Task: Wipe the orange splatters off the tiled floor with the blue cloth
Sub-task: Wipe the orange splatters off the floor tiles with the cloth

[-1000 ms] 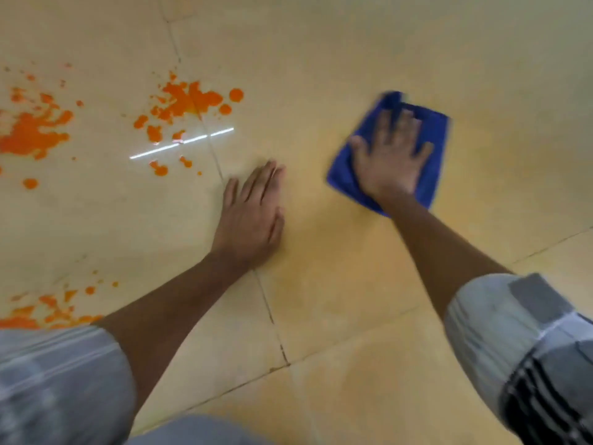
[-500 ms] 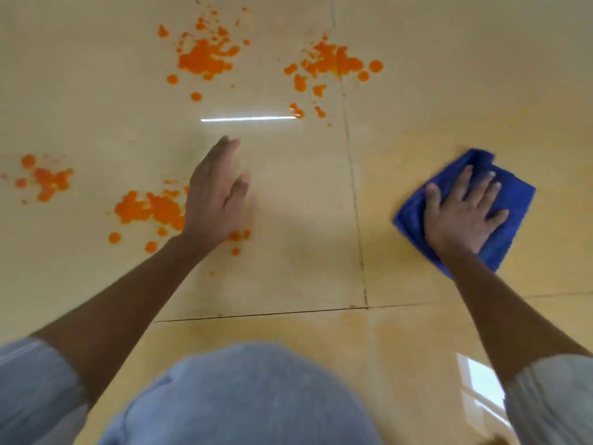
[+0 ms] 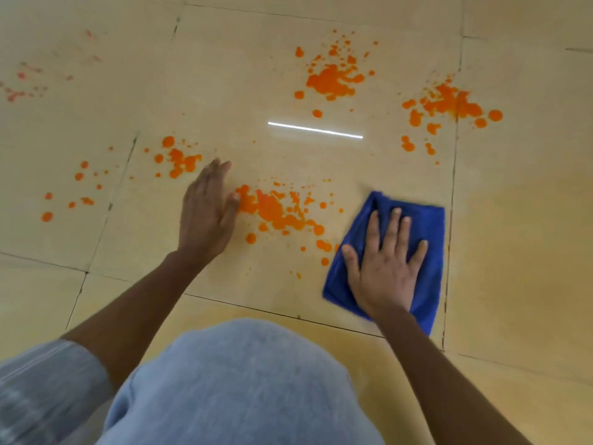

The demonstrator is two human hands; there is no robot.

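My right hand [image 3: 385,264] lies flat with fingers spread on the folded blue cloth [image 3: 426,226], pressing it to the beige tiled floor [image 3: 519,252]. The cloth's left edge touches the right fringe of a large orange splatter [image 3: 272,210]. My left hand [image 3: 207,213] rests open on the floor, its thumb at the left end of that splatter. More orange splatters lie farther off: one at the upper middle [image 3: 330,80], one at the upper right [image 3: 449,106], one just beyond my left hand [image 3: 179,159], and scattered drops at the left [image 3: 70,194].
My knee in light blue fabric [image 3: 244,380] fills the bottom middle. Faint reddish smears [image 3: 22,88] mark the far left tiles. A bright light reflection [image 3: 314,130] streaks the tile. The tiles right of the cloth look yellowish and free of drops.
The view has swung left over the splattered tiles. My right hand has slid the cloth leftward up to the large splatter's edge. My left hand has shifted to that splatter's left side.
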